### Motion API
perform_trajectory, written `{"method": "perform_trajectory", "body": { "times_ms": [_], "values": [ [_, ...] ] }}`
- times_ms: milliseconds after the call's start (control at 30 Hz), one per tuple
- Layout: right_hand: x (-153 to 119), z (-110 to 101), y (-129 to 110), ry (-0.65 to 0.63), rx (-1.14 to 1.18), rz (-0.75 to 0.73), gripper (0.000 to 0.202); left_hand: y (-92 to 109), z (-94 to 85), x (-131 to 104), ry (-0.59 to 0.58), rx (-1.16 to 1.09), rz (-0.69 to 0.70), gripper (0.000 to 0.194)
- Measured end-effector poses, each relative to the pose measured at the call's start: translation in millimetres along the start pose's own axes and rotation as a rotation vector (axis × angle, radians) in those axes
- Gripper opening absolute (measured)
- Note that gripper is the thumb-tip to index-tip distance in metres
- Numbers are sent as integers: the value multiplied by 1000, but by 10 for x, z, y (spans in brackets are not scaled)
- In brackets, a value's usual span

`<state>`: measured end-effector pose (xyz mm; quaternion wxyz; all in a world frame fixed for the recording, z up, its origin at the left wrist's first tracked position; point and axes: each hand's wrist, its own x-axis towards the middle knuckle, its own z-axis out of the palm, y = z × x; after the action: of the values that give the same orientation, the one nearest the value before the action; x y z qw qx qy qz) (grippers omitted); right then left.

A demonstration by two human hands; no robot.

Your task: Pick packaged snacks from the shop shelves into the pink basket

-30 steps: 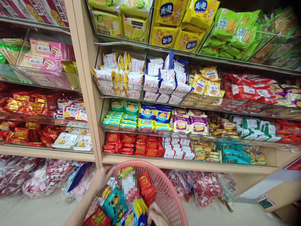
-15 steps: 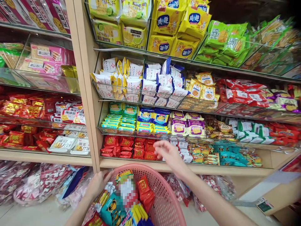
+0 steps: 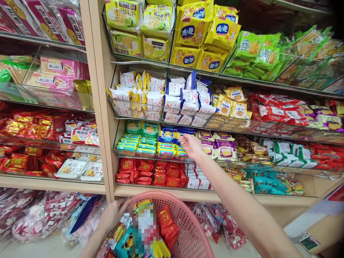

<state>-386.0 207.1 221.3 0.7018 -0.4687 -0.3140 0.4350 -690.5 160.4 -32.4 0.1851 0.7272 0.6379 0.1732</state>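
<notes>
My left hand grips the rim of a pink perforated plastic basket at its upper left. Inside the basket lie red packets, teal packets and yellow ones, with part of the contents blurred out. Stretched toward the shelf, my right hand is in front of blue-and-yellow biscuit packs. Its fingers are loosely bent and apart, with nothing seen in them. Whether the fingertips touch a pack cannot be made out. Purple-and-white biscuit packs stand just right of that hand.
Clear dividers and front panels split the shelves into bins. Below the hand are red packets and white packets. A wooden upright parts this shelving from the left unit. Plastic bags lie on the floor beneath.
My right hand has risen from the bottom row of red packets to the blue-and-yellow packs one row higher. My left hand stays at the basket rim. The view has shifted slightly.
</notes>
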Motion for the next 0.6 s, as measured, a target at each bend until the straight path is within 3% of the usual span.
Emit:
{"method": "perform_trajectory", "body": {
  "times_ms": [100,200,267,400,600],
  "values": [
    [114,-175,-38,94,-175,-184,4,-6,8,7,-9,-9,8,46],
    [228,-394,-46,210,-765,-632,22,3,2,4,-14,-9,9,46],
    [289,-523,-41,274,-1176,-823,32,18,-8,-2,-8,-6,10,44],
    [356,-637,-47,336,-1613,-842,39,45,-25,-13,-13,-12,9,44],
    [380,-577,-103,317,-1795,-818,35,19,-5,-13,-3,-8,9,45]
  ]
}}
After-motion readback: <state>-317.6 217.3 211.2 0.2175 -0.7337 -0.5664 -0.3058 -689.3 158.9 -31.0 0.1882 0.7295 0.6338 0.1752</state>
